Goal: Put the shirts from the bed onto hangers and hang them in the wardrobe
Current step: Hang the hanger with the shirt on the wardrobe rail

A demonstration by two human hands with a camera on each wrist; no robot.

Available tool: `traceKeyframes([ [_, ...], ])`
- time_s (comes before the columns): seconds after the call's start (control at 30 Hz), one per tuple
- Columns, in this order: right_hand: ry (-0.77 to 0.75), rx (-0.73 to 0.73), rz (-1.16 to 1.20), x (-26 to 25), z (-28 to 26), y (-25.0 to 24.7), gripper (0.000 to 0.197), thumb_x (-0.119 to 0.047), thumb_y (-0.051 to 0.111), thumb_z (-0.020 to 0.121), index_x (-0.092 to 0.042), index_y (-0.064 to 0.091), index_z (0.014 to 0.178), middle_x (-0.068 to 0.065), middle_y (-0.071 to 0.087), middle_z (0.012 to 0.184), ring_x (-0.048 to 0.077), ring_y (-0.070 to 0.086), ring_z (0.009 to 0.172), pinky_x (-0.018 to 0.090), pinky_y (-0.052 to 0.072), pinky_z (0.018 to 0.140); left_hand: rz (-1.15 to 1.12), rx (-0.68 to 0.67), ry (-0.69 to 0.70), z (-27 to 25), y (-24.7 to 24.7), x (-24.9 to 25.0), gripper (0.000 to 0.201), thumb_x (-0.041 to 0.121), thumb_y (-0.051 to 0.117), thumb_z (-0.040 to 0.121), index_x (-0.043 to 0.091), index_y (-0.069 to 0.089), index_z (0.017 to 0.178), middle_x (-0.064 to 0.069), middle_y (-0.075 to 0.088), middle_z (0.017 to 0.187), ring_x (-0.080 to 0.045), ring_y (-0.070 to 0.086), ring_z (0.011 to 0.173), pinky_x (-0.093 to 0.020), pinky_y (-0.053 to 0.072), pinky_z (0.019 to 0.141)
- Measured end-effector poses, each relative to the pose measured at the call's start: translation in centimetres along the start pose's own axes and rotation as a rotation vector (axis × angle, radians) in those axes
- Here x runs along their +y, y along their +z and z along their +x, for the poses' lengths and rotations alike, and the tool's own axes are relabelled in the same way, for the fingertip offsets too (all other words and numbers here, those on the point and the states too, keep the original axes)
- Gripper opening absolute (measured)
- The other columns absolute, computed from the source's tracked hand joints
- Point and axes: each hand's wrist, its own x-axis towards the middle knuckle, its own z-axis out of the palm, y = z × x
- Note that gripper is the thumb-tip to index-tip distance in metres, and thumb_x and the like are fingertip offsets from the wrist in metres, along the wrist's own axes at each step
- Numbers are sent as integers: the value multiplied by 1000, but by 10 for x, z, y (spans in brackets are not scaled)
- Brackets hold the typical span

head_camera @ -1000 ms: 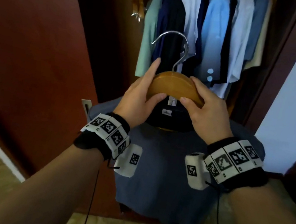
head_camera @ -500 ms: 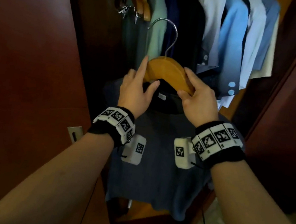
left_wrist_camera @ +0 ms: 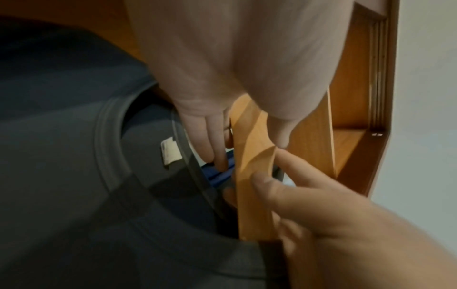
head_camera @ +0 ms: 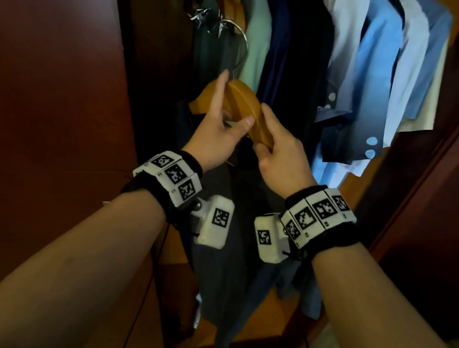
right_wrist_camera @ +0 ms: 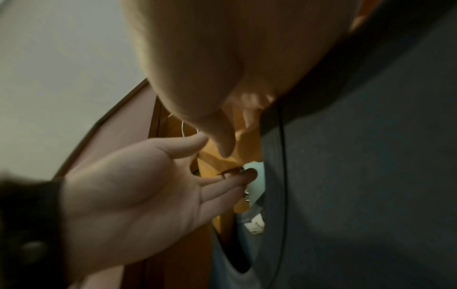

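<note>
Both hands hold the wooden hanger (head_camera: 241, 109): the left hand (head_camera: 215, 138) pinches its crown between thumb and straight fingers, the right hand (head_camera: 281, 155) pinches its near shoulder. The dark grey shirt (head_camera: 237, 265) hangs directly below the grip. Beyond the grip, the hanger's metal hook (head_camera: 239, 37) reaches toward the wardrobe's hung shirts (head_camera: 369, 60).

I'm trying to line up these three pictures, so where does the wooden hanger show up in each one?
Head: wooden hanger sits upper middle, between both hands, before the hanging shirts.
Left wrist: it runs as a pale orange strip down the middle.
Right wrist: only a small orange patch shows at centre, mostly hidden.
Shared landmark: the dark grey shirt on the hanger.
</note>
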Motion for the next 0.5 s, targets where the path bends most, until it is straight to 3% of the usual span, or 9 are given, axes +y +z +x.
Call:
traceKeyframes([
  [0.13, -14, -141, 77, 7, -6, -6, 72, -8, 57, 93, -25, 20, 153, 3, 32, 153, 14, 35, 136, 16, 24, 106, 23, 95, -7, 5, 6, 0, 102, 6, 71, 84, 33, 1, 152, -23, 55, 123, -30, 61, 109, -31, 55, 90],
  [0.23, 1, -199, 38, 23, -19, -14, 76, -17, 61, 93, -28, 16, 153, 2, 30, 152, 14, 33, 136, 14, 21, 102, 37, 148, -56, 8, 12, -1, 108, 12, 74, 80, 38, -2, 152, -17, 50, 129, -27, 59, 113, -46, 53, 94],
  [0.3, 23, -212, 13, 35, -28, -19, 77, -21, 62, 93, -28, 15, 154, 3, 29, 152, 15, 31, 137, 12, 18, 101, 42, 186, -71, 7, 19, 1, 108, 13, 72, 81, 39, -6, 152, -16, 50, 131, -25, 59, 114, -50, 51, 96],
  [0.5, -14, -229, -53, 54, -45, -38, 80, -30, 64, 91, -31, 14, 154, 8, 39, 143, 24, 42, 129, 26, 33, 104, 131, 271, -117, 4, 36, 16, 104, 11, 64, 90, 36, -16, 150, -22, 43, 143, -34, 54, 121, -53, 47, 100],
])
